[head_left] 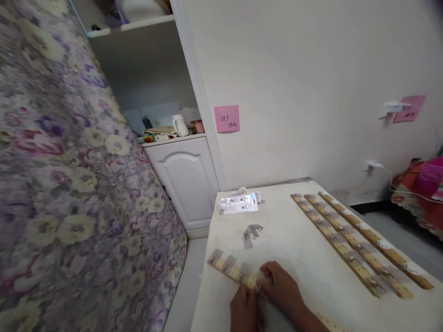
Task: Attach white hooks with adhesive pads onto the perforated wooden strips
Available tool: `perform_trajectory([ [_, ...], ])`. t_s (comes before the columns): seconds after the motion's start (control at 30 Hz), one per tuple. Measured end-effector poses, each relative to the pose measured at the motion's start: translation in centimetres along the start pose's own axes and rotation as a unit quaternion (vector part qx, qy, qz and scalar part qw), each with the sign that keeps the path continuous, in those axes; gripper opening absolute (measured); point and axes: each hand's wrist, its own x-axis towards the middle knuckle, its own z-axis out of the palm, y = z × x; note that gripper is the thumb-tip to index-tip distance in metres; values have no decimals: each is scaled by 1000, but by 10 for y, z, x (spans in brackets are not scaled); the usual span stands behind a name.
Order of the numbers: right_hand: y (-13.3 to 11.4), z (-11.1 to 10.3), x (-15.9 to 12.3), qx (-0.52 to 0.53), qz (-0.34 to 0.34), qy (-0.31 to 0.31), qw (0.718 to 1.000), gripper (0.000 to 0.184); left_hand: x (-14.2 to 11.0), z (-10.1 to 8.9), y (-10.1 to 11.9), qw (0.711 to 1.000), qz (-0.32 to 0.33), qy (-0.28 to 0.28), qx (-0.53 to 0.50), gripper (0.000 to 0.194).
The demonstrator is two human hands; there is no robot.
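A short wooden strip [221,265] with rows of small holes lies slanted on the table, several clear square hook plates along it. At the strip's near end is my left hand [244,308], its fingers closed in a pinch on the wood. My right hand [282,286] is closed beside it, thumb and fingertips together at the same end; the small item between them is too hidden to name. Beyond the strip, a few loose clear hook plates [252,235] lie in a little heap.
Three longer wooden strips [341,226] fitted with hook plates lie side by side on the right of the white table [277,221]. A clear blister pack [238,203] is at the far edge. Another holed strip [328,323] shows near the bottom. A floral curtain [86,184] hangs left.
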Motion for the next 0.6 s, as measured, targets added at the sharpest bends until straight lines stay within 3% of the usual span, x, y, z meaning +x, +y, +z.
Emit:
perform_trajectory([
  [0.33,11,1,7,46,-13,-14,999,19,1,-3,0,999,1,-18,40,24],
  [0.43,15,-8,24,78,-22,-12,997,16,2,-1,-6,999,-8,-37,15,25],
  [0.6,3,-19,71,17,-50,71,996,11,6,2,-11,1000,-2,-13,24,27],
])
